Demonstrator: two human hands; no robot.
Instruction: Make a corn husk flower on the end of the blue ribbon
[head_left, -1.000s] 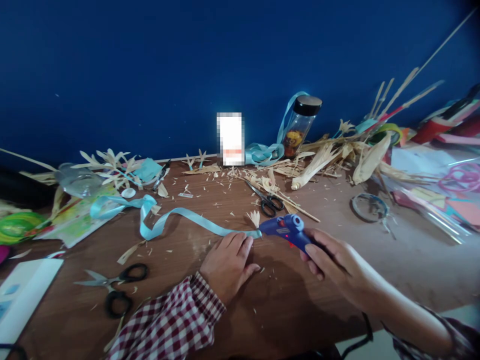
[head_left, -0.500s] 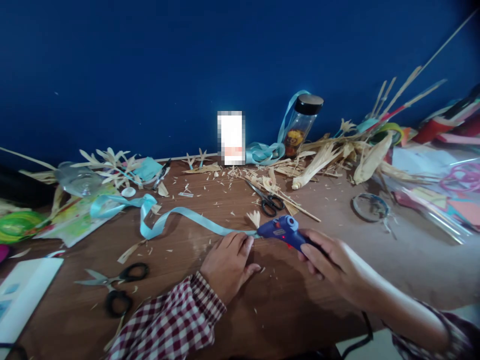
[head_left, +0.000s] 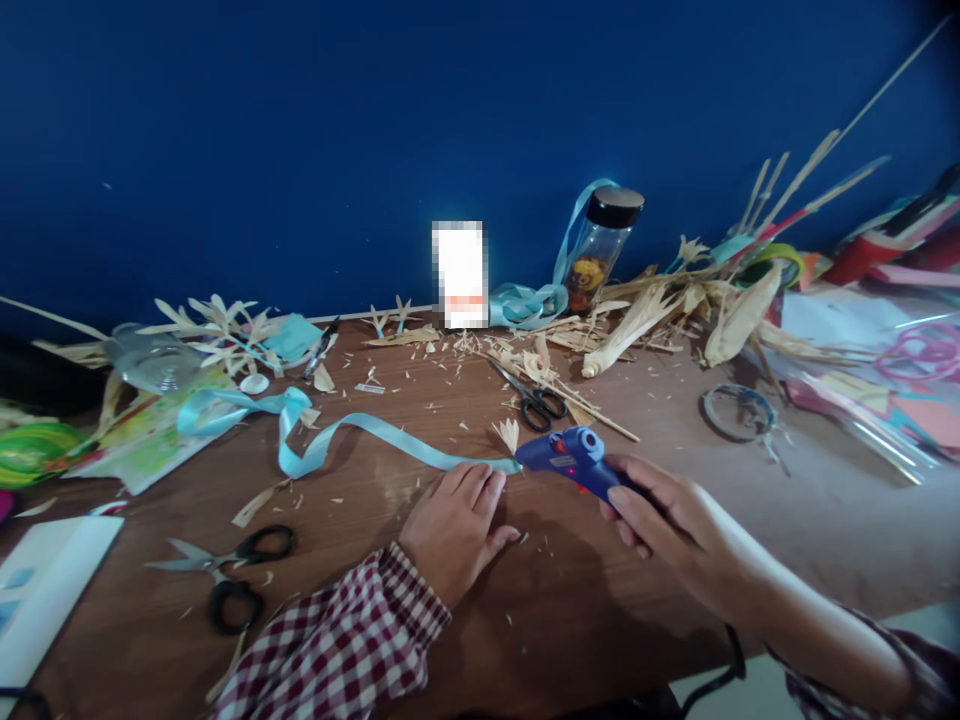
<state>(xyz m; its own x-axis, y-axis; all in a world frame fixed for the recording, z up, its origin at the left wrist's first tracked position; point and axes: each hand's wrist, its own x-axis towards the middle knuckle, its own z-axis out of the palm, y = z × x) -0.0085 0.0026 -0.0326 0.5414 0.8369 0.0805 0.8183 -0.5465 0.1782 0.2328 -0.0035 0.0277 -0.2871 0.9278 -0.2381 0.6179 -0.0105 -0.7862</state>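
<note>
My left hand lies palm down on the table, thumb apart, its fingertips pressing the end of a light blue satin ribbon. From there the ribbon runs left in loose curls. My right hand is wrapped around the handle of a blue hot glue gun with a small red light on. The gun's nozzle points left at the ribbon's end, just beyond my left fingertips; whether it touches cannot be made out. A small pale corn-husk flower stands just behind the ribbon end and nozzle.
Black-handled scissors lie open at left; another pair lies behind the gun. Husk scraps dot the table. At the back stand a bright blurred-out screen and a leaning black-lidded bottle. Corn husks and a tape roll are to the right.
The glue gun has shifted slightly right, showing more of the ribbon's end by its nozzle. My left hand stays in place on the ribbon.
</note>
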